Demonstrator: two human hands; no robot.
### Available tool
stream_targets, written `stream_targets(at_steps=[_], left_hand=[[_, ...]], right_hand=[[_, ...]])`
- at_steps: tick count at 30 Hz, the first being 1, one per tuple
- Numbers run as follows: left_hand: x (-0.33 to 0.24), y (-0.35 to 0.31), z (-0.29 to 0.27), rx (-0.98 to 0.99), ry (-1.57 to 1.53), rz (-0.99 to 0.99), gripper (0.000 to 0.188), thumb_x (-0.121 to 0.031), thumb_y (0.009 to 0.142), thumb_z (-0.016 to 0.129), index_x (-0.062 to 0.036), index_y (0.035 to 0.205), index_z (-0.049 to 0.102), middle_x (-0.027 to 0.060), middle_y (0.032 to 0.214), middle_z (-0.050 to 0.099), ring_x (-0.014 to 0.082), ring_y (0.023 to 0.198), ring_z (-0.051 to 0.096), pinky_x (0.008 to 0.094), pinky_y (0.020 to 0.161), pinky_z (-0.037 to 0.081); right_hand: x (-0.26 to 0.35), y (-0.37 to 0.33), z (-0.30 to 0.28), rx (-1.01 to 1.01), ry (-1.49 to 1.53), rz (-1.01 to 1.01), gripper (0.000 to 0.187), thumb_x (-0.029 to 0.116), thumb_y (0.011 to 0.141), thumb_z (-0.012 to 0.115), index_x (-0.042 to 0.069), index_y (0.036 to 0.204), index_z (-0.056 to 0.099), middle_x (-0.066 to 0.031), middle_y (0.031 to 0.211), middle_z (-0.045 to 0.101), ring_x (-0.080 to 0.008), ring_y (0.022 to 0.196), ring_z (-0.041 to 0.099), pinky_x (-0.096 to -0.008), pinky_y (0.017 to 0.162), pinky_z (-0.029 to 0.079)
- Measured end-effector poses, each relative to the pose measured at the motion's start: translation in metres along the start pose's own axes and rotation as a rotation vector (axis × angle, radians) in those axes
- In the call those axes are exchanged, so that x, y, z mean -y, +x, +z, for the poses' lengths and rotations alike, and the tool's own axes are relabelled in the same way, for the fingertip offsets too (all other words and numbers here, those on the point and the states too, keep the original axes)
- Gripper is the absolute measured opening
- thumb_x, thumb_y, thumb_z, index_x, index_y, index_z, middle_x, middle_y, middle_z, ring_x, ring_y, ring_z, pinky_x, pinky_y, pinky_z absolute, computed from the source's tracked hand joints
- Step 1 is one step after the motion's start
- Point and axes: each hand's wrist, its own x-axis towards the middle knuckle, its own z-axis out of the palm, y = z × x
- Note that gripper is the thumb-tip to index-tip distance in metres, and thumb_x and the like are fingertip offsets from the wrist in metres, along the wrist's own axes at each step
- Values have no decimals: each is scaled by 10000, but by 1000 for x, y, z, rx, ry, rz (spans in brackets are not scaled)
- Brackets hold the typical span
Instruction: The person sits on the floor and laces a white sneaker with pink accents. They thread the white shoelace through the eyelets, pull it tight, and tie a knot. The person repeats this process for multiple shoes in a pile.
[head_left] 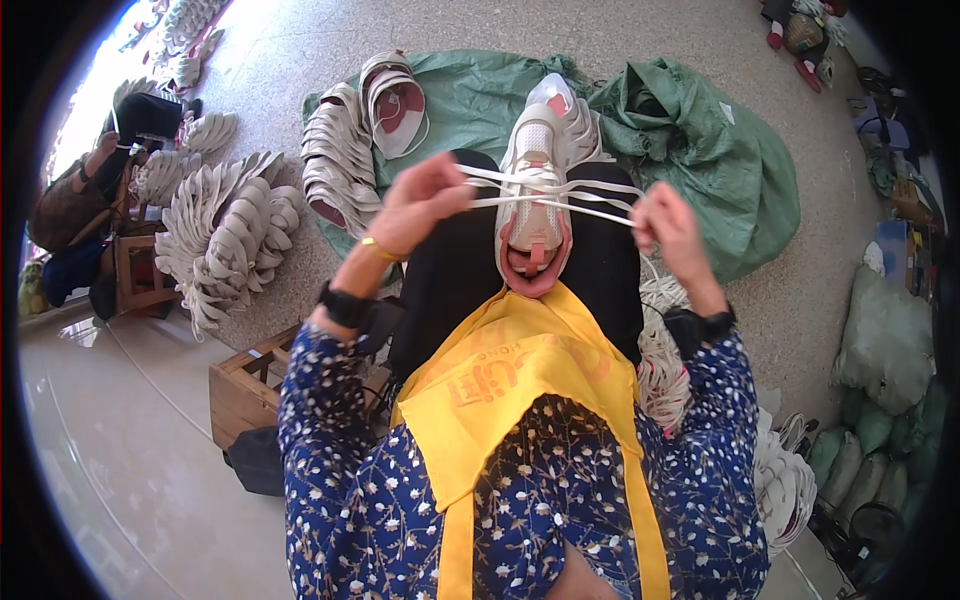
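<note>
floral top (380, 510), hands (425, 202) gripping laces (600, 214), bulging sack (745, 195)

Pretty sure this is a small shoe workshop. Piles of pale shoe uppers (230, 240) cover the floor (275, 70) at left of the frame, and a single pink-and-white shoe (528, 228) sits upper centre, laces pulled out sideways. Also a big green woven sack (745, 185) upper right, stuffed bags (885, 335) by the right edge, plus another person (68, 212) among more uppers far left.
</note>
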Motion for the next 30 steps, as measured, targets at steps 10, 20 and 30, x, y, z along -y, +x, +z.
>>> stream_targets(at_steps=[10,20,30], left_hand=[[-20,-145,-162,-432,-94,-36,139,-129,988,653,-115,881,567,-67,784,541,24,678,453,198,618,365],[-17,-26,4,-217,865,297,118,-52,909,719,26,982,668,73,921,705,162,826,672,290,765,528],[-3,4,50,-80,586,-36,257,-160,969,680,35,817,605,4,671,560,37,640,469,251,567,417]], right_hand=[[-70,-156,-233,-543,343,176,105,142,1068,509,99,973,503,-27,887,573,-90,686,519,-230,593,438],[7,-32,-45,-139,-189,102,183,145,1003,654,24,1121,722,-24,1008,741,-34,627,578,-192,569,481],[39,46,73,54,-639,-466,196,74,872,718,43,1065,714,-89,914,680,-177,623,630,-315,575,494]])
